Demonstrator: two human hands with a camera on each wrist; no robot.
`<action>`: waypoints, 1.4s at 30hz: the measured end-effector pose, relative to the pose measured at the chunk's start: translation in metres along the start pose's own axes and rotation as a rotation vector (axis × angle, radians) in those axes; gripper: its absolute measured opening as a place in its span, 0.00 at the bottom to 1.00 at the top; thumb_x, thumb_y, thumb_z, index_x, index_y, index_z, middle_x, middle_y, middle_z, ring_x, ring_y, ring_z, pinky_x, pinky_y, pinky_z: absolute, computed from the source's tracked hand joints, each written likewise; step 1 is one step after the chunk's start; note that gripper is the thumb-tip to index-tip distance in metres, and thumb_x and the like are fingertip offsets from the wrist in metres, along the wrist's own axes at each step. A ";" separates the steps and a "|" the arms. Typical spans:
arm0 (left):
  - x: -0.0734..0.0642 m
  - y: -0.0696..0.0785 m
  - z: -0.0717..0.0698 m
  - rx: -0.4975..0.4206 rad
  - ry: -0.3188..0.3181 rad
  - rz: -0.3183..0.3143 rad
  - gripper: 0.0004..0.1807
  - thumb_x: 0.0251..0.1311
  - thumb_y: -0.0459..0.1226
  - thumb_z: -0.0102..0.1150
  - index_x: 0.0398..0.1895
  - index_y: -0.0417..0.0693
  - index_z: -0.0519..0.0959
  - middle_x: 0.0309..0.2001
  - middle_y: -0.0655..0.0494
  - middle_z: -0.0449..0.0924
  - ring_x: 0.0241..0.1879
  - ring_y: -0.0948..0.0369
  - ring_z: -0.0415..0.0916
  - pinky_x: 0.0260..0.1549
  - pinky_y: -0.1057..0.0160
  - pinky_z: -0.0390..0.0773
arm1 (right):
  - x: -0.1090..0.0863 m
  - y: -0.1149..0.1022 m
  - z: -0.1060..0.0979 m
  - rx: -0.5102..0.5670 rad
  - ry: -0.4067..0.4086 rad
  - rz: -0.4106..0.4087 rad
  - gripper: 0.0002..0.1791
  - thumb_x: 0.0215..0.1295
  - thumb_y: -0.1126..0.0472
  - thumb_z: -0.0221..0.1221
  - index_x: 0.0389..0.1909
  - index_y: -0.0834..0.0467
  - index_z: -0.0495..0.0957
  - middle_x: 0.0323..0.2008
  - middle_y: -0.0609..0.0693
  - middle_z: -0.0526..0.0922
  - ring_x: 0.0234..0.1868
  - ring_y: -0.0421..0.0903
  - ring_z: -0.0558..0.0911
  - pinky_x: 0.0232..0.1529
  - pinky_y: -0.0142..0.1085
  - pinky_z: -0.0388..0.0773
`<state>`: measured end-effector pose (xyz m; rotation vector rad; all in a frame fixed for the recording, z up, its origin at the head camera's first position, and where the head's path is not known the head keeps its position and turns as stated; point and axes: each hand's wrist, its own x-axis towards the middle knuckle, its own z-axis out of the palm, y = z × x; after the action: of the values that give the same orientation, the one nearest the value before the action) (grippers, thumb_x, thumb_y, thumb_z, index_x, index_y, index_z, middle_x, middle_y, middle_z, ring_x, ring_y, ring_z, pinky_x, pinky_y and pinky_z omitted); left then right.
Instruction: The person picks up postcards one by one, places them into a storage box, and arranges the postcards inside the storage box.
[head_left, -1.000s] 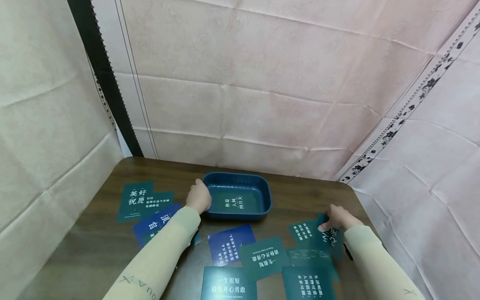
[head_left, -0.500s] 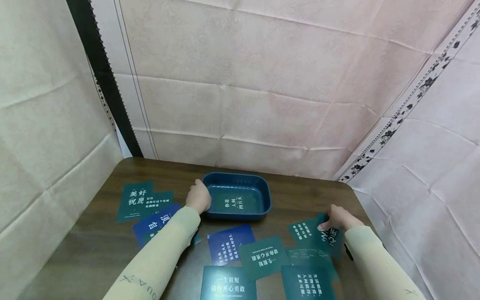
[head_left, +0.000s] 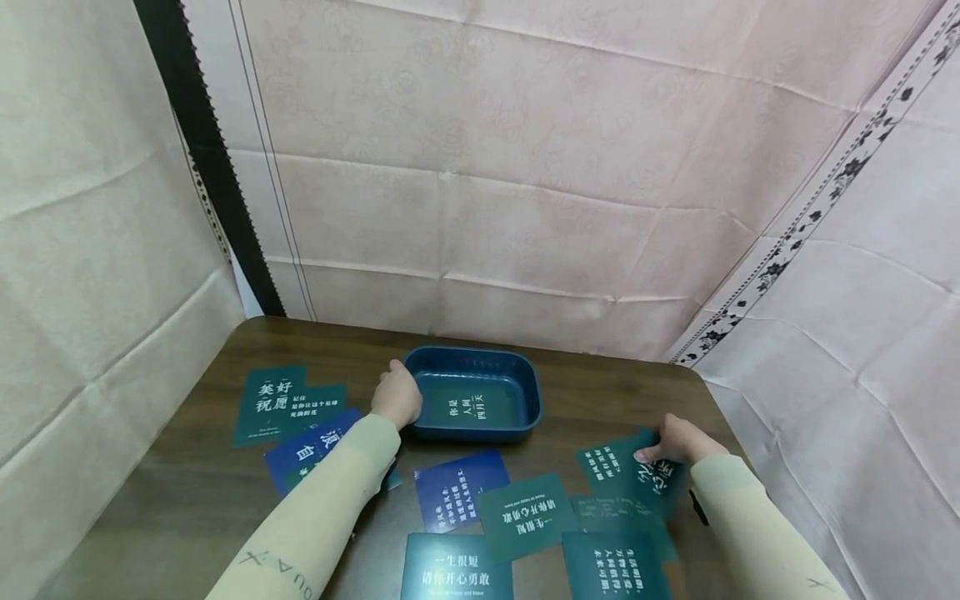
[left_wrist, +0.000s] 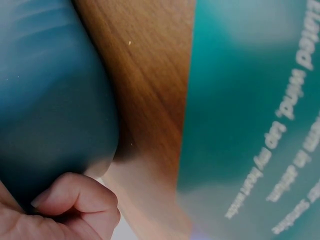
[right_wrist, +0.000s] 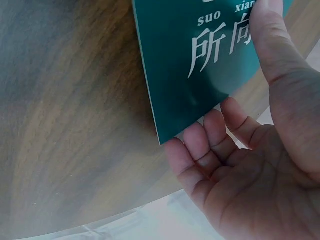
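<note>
Currently grips the dark blue tray by its left end with the left hand, with fingers curled at the rim. Cannot say for sure where each finger lies, with most of that hand cut off in the left wrist view. Can see the tray standing at the far middle of the brown table, with a teal card lying flat inside, printed in white. Pinches a dark green card at the right of the table with the right hand, with the thumb across its printed face and the fingertips at its underside. Shows a white-lined green card just left of the held one, and a faintly printed card on its near side. Has a blue card just nearer than the tray, and a tilted green card overlapping its right side. Includes, at the left, a square green card and a deep blue card partly behind the left sleeve.
</note>
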<state>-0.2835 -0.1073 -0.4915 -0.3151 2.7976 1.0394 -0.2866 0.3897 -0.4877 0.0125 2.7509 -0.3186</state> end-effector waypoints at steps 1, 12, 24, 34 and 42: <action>0.000 0.000 0.000 0.001 0.002 -0.002 0.38 0.66 0.32 0.51 0.71 0.29 0.42 0.57 0.26 0.64 0.43 0.40 0.76 0.44 0.42 0.77 | 0.000 0.001 0.001 0.004 0.004 -0.001 0.47 0.40 0.37 0.72 0.45 0.74 0.74 0.32 0.58 0.80 0.34 0.51 0.79 0.42 0.54 0.78; 0.004 -0.001 0.005 -0.002 -0.006 -0.020 0.38 0.66 0.31 0.51 0.71 0.30 0.42 0.56 0.27 0.64 0.41 0.42 0.76 0.41 0.44 0.78 | 0.000 0.007 0.000 -0.052 0.006 -0.016 0.47 0.42 0.34 0.70 0.47 0.72 0.76 0.36 0.61 0.80 0.35 0.53 0.77 0.44 0.55 0.76; 0.004 0.003 0.003 -0.012 -0.012 -0.014 0.38 0.67 0.32 0.51 0.72 0.31 0.42 0.58 0.28 0.64 0.44 0.41 0.76 0.44 0.42 0.77 | -0.016 0.019 -0.020 0.097 0.032 -0.008 0.32 0.55 0.42 0.67 0.39 0.69 0.72 0.34 0.58 0.75 0.36 0.53 0.74 0.37 0.47 0.76; 0.001 0.003 0.000 -0.009 0.003 -0.008 0.37 0.66 0.32 0.51 0.71 0.30 0.43 0.58 0.27 0.64 0.45 0.40 0.76 0.44 0.42 0.77 | -0.017 0.034 -0.028 0.239 0.065 -0.073 0.10 0.70 0.60 0.56 0.33 0.63 0.75 0.31 0.53 0.76 0.34 0.50 0.74 0.35 0.42 0.73; 0.002 0.000 0.002 0.001 0.002 -0.013 0.38 0.66 0.32 0.51 0.71 0.29 0.43 0.57 0.26 0.65 0.44 0.40 0.76 0.44 0.42 0.77 | -0.019 0.046 -0.028 0.338 0.059 -0.050 0.09 0.72 0.64 0.50 0.41 0.67 0.76 0.37 0.56 0.77 0.39 0.52 0.74 0.39 0.42 0.73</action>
<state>-0.2856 -0.1064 -0.4933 -0.3337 2.7937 1.0356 -0.2767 0.4416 -0.4655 0.0416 2.7234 -0.8045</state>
